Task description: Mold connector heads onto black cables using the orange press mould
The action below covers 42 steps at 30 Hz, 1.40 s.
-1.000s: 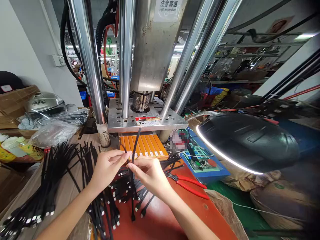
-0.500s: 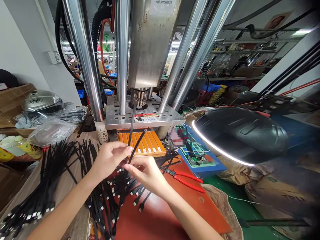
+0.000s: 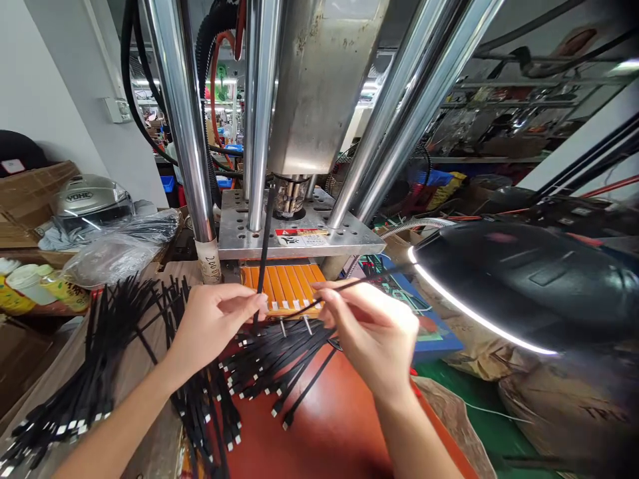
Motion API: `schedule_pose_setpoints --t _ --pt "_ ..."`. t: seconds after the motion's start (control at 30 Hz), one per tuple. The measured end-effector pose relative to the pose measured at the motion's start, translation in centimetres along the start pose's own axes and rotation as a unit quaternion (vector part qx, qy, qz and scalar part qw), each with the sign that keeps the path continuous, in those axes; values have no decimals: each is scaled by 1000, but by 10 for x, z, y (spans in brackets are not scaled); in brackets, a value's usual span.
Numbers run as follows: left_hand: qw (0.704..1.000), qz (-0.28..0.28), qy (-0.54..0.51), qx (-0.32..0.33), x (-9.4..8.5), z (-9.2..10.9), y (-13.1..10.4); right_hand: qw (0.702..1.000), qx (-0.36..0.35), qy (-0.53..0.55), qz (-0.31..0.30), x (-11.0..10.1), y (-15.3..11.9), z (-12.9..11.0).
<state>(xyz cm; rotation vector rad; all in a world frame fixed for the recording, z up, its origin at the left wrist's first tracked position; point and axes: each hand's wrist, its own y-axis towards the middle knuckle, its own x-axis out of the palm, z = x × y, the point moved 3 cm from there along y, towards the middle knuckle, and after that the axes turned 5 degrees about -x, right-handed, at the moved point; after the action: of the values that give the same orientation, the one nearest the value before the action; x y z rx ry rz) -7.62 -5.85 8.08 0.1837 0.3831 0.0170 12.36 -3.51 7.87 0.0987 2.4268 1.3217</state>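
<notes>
My left hand [image 3: 219,326] pinches a black cable [image 3: 264,256] that stands nearly upright before the metal press plate [image 3: 299,246]. To the right, my right hand [image 3: 372,326] has its fingers closed on a second black cable [image 3: 349,283], slanting up to the right and slightly blurred. Between and behind the hands sits an orange grooved block [image 3: 287,283] with white pieces along its front edge. Below them, many black cables [image 3: 259,362] with light metal tips lie on the red-brown mat [image 3: 319,426].
More black cables [image 3: 84,372] lie on the left of the table. A black lamp [image 3: 519,286] with a lit rim hangs at the right, over a blue control box [image 3: 439,336]. Chrome columns [image 3: 182,120] rise behind the hands. A helmet [image 3: 92,199] sits at the far left.
My right hand has moved right, away from my left hand, with a cable in its fingers. My left hand has hardly moved. The view has shifted slightly, and my right hand now covers the red-handled pliers.
</notes>
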Motion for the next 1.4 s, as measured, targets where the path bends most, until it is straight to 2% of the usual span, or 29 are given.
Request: schedule_pose_setpoints --t 0.03,0.1,0.2,0.27,0.37,0.5,0.7,0.83,0.9,1.03,1.2,1.27,1.3,1.37,1.4 --pt "1000 3 4 5 -1 2 -5 1000 -18 -11 16 -8 1 -7" --pt "999 11 24 25 0 6 -12 1000 -29 -11 3 -13 0 -18" --pt "995 4 71 68 8 9 -18 997 -17 11 -75 -3 -5 -28" --pt "993 -9 81 84 15 9 -21 995 -12 27 -100 8 -10 -30" --pt "997 -26 34 70 24 2 -23 993 12 66 -96 18 -17 -29" --pt "999 -38 -1 17 37 -18 -30 984 72 121 -108 22 -12 -20" --pt "994 -54 -42 -89 56 -50 -39 968 155 153 -123 35 1 5" --pt "982 -56 -111 -141 53 -66 -30 946 143 151 -249 57 -15 19" --pt "975 -60 -128 -170 51 -76 -23 929 170 162 -285 69 -22 33" --pt "955 -62 -158 -245 53 -99 -16 924 256 134 -249 97 -12 77" --pt "939 -66 -176 -287 51 -110 -22 938 265 95 -204 134 22 120" --pt "958 -81 -116 -250 46 -107 -25 942 261 81 -197 144 30 129" --pt "975 -81 -62 -195 41 -103 -25 944 256 73 -196 147 32 131" --pt "996 -62 64 -19 30 -91 -24 950 238 53 -193 146 33 131" --pt "989 -45 121 75 25 -84 -23 955 226 42 -189 142 31 128"
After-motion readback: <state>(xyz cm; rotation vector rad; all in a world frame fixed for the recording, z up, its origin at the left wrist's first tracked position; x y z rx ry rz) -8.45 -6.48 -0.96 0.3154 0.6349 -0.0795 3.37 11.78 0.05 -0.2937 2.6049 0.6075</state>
